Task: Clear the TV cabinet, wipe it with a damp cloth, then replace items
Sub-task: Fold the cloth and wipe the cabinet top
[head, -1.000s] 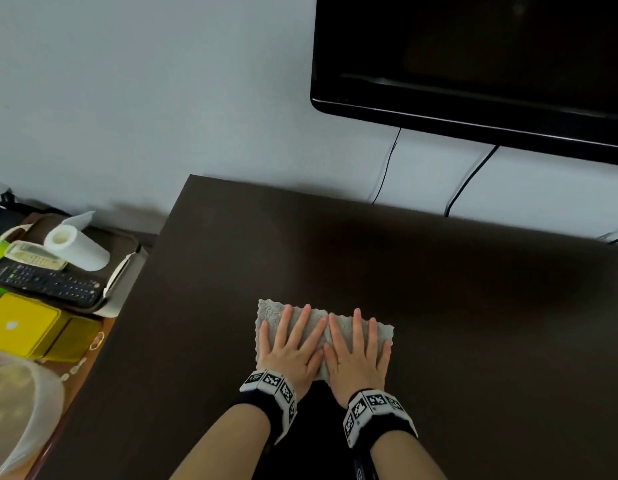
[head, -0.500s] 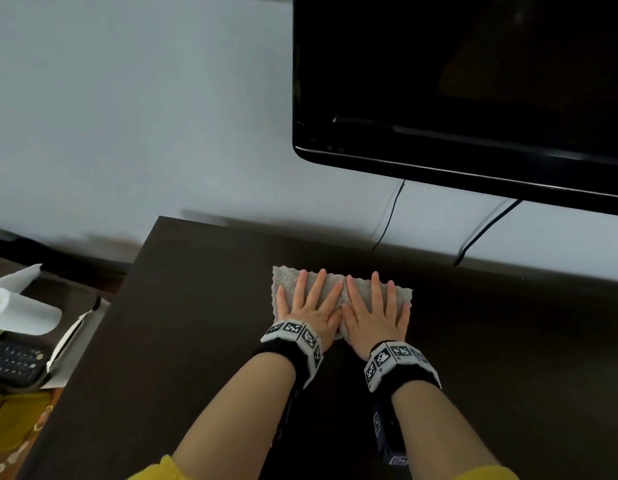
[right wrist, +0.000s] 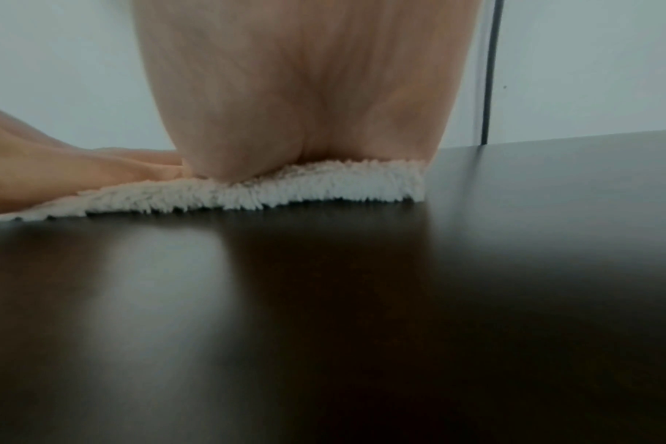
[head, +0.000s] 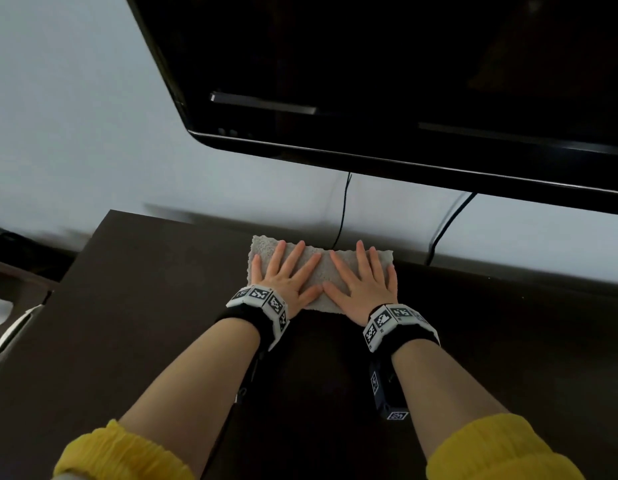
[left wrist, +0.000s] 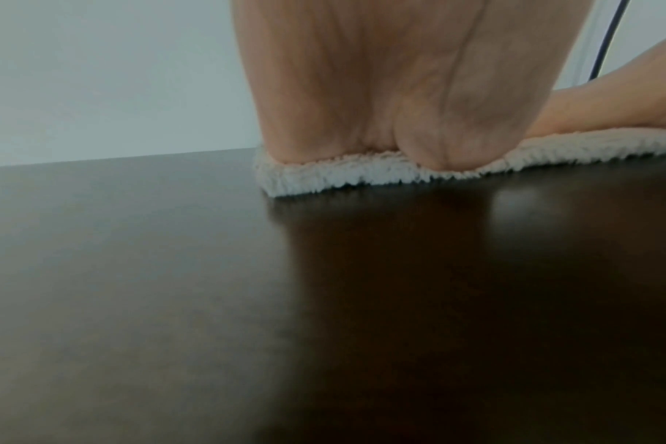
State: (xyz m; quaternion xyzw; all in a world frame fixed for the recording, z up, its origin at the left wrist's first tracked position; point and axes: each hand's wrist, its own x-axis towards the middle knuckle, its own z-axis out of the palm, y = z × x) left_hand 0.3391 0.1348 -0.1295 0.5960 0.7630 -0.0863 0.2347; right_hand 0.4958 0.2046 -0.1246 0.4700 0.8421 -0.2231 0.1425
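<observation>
**Wiping the cabinet top, cloth pushed to the back edge**

I am in the wiping step. My left hand (head: 287,275) and my right hand (head: 361,280) lie flat and side by side on the cloth (head: 321,268), fingers straight and slightly spread, palms pressing it down onto the TV cabinet (head: 145,306). Neither hand pinches or curls round anything. The wrist views show the heels of both palms sinking into the fluffy pile, with the cloth's near edge lying on the dark glossy top.

The cloth sits far back on the cabinet, near the wall, under the lower edge of the television (head: 404,81). Two cables (head: 342,209) hang down the wall just behind it.

I judge the next move calls for drawing the cloth back toward me or sliding it sideways, keeping even pressure with both palms, and staying off the cables so they are not tugged.

As for containers, something pale shows at the far left edge (head: 3,317), but it is cut off and I cannot tell what it holds
</observation>
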